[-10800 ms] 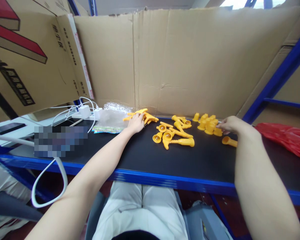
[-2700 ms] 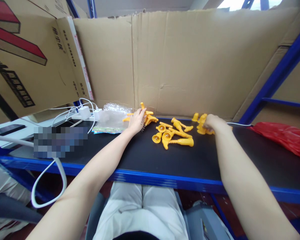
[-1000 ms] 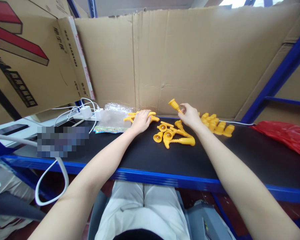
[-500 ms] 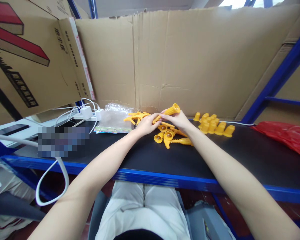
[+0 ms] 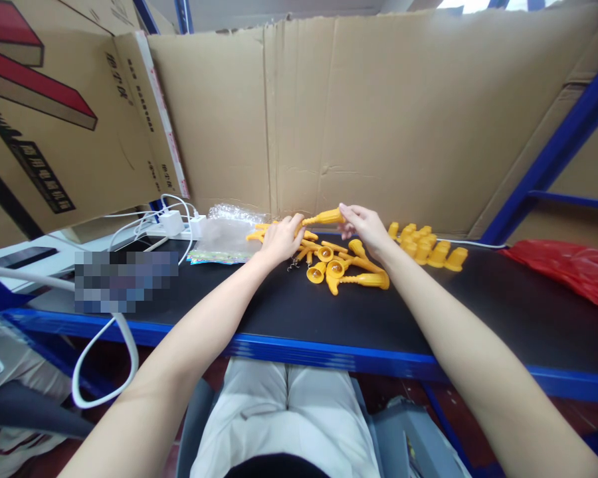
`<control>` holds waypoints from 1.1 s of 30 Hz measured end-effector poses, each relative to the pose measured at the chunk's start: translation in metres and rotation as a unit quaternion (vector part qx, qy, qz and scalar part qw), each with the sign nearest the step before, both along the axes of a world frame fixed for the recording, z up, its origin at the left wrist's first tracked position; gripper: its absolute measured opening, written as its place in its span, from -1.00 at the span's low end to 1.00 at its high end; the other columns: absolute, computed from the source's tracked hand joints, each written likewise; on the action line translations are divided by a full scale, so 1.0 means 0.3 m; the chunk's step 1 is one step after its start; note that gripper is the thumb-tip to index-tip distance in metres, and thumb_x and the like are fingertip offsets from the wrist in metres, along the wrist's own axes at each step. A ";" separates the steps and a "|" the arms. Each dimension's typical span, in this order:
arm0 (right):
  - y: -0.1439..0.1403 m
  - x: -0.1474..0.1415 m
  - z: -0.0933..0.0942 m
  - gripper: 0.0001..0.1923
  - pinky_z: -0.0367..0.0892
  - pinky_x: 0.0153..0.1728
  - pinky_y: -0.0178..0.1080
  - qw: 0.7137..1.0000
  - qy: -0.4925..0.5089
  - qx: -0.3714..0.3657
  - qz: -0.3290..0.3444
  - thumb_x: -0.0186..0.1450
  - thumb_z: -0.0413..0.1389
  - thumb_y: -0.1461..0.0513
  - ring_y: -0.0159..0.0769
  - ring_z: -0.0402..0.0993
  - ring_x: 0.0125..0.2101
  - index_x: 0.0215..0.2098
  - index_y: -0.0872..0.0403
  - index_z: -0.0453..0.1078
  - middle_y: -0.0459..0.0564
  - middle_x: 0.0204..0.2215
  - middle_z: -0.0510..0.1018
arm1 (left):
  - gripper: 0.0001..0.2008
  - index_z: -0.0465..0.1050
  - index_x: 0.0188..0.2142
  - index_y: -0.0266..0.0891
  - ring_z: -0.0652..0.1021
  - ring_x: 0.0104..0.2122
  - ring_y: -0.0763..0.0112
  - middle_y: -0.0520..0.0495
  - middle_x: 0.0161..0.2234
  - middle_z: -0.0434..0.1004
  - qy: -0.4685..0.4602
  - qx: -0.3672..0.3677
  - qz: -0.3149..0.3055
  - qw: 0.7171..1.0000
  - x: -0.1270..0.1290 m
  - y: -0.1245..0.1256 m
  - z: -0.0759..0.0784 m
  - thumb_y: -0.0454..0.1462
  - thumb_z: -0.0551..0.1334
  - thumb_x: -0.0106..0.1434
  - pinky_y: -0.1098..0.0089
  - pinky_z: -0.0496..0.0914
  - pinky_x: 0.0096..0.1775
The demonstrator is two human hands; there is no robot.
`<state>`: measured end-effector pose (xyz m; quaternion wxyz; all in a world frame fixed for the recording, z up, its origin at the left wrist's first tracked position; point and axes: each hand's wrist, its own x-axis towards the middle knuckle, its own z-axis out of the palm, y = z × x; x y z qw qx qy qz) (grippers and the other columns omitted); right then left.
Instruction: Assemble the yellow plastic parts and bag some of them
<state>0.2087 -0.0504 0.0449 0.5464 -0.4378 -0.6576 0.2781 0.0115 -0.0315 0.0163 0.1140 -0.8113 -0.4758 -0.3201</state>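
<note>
My left hand (image 5: 280,238) and my right hand (image 5: 365,228) meet over the black table top (image 5: 279,312), both gripping a long yellow plastic toy piece (image 5: 323,217) held level above the table. My left hand holds its thin end, my right hand its wider end. Just below lies a heap of finished yellow horn-shaped toys (image 5: 346,265). A small pile of thin yellow parts (image 5: 257,232) lies behind my left hand. A cluster of short yellow caps (image 5: 426,244) sits to the right of my right hand.
A clear plastic bag (image 5: 224,232) and a white charger with cables (image 5: 172,222) lie at the left. A red bag (image 5: 573,272) lies at the far right. Cardboard sheets (image 5: 379,119) wall the back. A blue metal edge (image 5: 329,352) runs along the front.
My right hand picked a yellow part from the cap cluster and brought it left to my left hand. The joined piece now lies level between both hands, a little higher than half a second ago.
</note>
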 end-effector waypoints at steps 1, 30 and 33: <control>0.000 0.002 -0.001 -0.47 0.21 -0.63 -0.37 1.000 -0.008 -0.005 0.000 0.05 0.11 -0.20 -0.48 0.27 -0.68 -0.44 0.10 0.35 -0.10 -0.63 0.41 | -0.68 0.24 0.02 -0.16 0.48 -0.15 0.22 -0.16 -0.12 0.45 0.001 0.000 0.002 1.000 -0.006 0.005 0.000 -0.17 -0.05 0.33 0.31 0.31 -0.18; -0.022 0.036 0.017 -0.73 0.30 -0.26 -0.24 0.912 -0.396 0.108 -0.021 0.25 0.01 0.22 -0.27 0.41 -0.30 -0.10 0.13 0.34 0.06 -0.30 0.51 | -0.72 0.29 -0.05 -0.18 0.52 -0.22 0.18 -0.18 -0.18 0.50 0.129 -0.065 0.018 0.989 -0.018 0.028 0.019 -0.18 -0.03 0.31 0.24 0.35 -0.21; -0.028 0.030 0.022 -0.72 0.28 -0.18 -0.20 0.892 -0.427 0.146 -0.025 0.26 -0.01 0.23 -0.23 0.41 -0.22 -0.08 0.12 0.33 0.11 -0.22 0.49 | -0.73 0.32 -0.10 -0.18 0.52 -0.22 0.19 -0.17 -0.20 0.51 0.138 -0.063 0.007 0.988 -0.028 0.040 0.027 -0.18 -0.03 0.30 0.25 0.35 -0.21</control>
